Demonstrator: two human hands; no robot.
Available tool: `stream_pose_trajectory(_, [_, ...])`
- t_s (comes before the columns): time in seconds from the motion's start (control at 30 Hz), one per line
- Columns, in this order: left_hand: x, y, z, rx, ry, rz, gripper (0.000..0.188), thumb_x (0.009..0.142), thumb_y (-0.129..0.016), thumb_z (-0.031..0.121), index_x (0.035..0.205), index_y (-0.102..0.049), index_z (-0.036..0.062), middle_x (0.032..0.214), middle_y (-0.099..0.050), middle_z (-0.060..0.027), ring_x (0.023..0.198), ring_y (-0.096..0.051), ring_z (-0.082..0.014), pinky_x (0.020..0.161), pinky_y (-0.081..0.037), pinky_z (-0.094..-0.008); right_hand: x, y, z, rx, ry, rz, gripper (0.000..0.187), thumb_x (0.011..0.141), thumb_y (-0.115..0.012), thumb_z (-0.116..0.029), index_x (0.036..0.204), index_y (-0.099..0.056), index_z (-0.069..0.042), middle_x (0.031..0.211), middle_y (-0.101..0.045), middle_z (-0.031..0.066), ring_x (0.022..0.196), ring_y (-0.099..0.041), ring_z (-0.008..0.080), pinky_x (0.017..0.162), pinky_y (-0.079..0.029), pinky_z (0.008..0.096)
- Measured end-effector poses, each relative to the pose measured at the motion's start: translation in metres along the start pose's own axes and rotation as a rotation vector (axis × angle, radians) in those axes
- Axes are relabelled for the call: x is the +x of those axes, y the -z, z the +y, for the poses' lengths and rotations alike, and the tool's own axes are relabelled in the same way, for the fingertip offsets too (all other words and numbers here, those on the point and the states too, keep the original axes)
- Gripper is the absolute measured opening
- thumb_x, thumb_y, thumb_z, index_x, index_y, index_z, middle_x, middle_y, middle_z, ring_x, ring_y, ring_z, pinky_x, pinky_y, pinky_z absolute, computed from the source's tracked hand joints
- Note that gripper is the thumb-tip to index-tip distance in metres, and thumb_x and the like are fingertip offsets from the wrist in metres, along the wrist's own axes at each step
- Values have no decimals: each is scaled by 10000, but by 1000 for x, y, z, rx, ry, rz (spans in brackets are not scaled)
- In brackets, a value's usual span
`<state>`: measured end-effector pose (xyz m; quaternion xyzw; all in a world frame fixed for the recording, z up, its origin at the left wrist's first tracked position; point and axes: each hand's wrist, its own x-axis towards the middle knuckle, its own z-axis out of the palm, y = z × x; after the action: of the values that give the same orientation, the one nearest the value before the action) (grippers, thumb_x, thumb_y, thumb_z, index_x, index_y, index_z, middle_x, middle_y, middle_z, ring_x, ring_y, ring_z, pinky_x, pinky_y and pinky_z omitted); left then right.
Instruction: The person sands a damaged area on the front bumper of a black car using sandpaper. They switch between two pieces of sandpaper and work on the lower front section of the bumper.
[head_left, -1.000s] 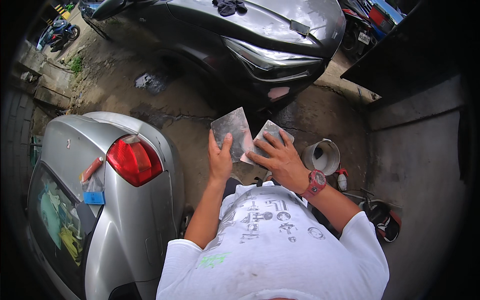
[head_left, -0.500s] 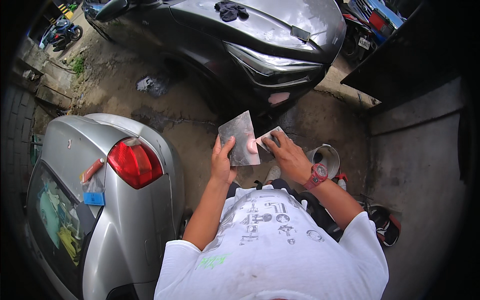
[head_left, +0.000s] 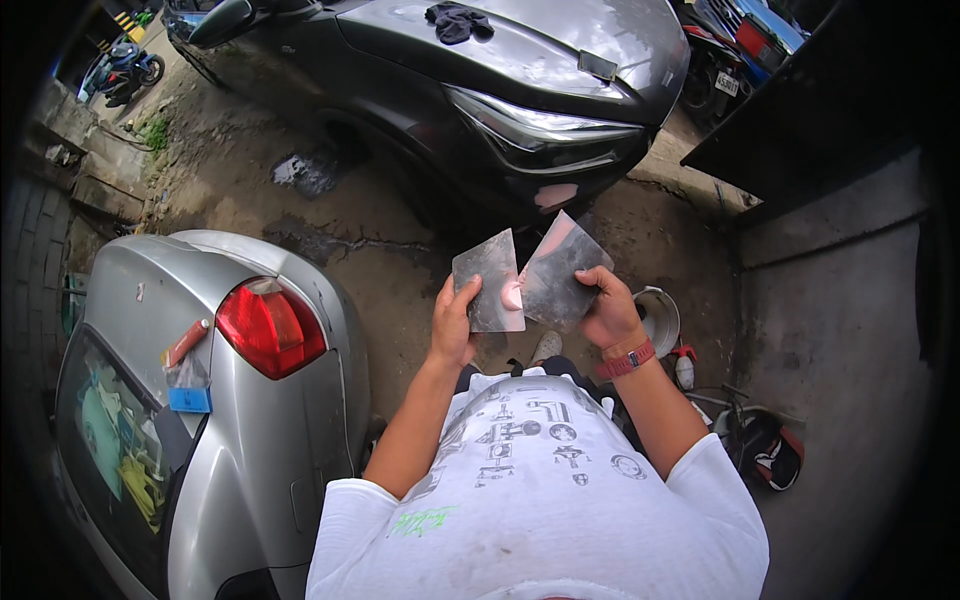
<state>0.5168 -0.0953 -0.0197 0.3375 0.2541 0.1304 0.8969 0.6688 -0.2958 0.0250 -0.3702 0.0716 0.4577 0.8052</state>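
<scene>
My left hand (head_left: 455, 322) grips a flat grey putty spreader plate (head_left: 483, 268), thumb on its upper face. A lump of pink putty (head_left: 511, 294) clings to that plate's right edge. In my right hand (head_left: 612, 312) is a second grey spreader plate (head_left: 568, 275), tilted, with the thumb on its face and the other fingers mostly hidden beneath. Pink putty also lines its upper left edge. The two plates meet or nearly meet at the putty; whether they touch I cannot tell. Beyond them, a pink patch (head_left: 556, 196) shows on the dark car's bumper.
A dark grey car (head_left: 400, 110) stands ahead, with a black cloth (head_left: 459, 23) and a phone-like slab (head_left: 597, 66) on its hood. At left is a silver car (head_left: 250, 440). A bucket (head_left: 657, 318) and spray bottle (head_left: 685, 368) sit right of my legs, near a wall (head_left: 830, 330).
My right hand has turned over, so its plate now shows its broad face and the watch face is turned away. My left hand with its plate has shifted slightly right.
</scene>
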Motion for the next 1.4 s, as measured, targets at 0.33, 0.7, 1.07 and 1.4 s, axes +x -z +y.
stream_pose_trajectory(0.33, [1, -6, 0, 2, -423, 188, 431, 1158, -623, 205, 1549, -501, 73, 1423, -638, -88, 1280, -635, -181, 1128, -507, -367, -62, -65, 23, -1518, 619, -429, 850, 892, -681, 87, 1621, -355, -202, 1616, -458, 191, 1364, -652, 399, 1067, -603, 500])
stream_pose_trajectory(0.7, [-8, -2, 8, -10, -327, 99, 409, 1146, -643, 199, 1516, -546, 54, 1361, -682, -80, 1247, -646, -165, 1086, -524, -356, -40, -19, 11, -2054, 535, -152, 665, 967, -603, 29, 1583, -499, -200, 1584, -465, 230, 1517, -467, 515, 1236, -441, 573])
stream_pose_trajectory(1.07, [-12, 13, 17, 457, -549, 331, 395, 1141, -654, 240, 1459, -597, 15, 1279, -723, -116, 1134, -685, -172, 1007, -555, -338, -44, -62, 43, -2173, 750, -435, 684, 910, -720, -1, 1515, -671, -315, 1576, -587, 107, 1591, -432, 409, 1314, -213, 740])
stream_pose_trajectory(1.4, [-9, 16, 29, -99, -269, 62, 347, 1141, -606, 131, 1480, -560, 77, 1306, -711, -80, 1155, -725, -183, 982, -613, -359, -39, -68, 65, -1724, 841, -516, 804, 930, -750, 23, 1627, -490, -284, 1647, -445, 227, 1593, -387, 534, 1276, -397, 667])
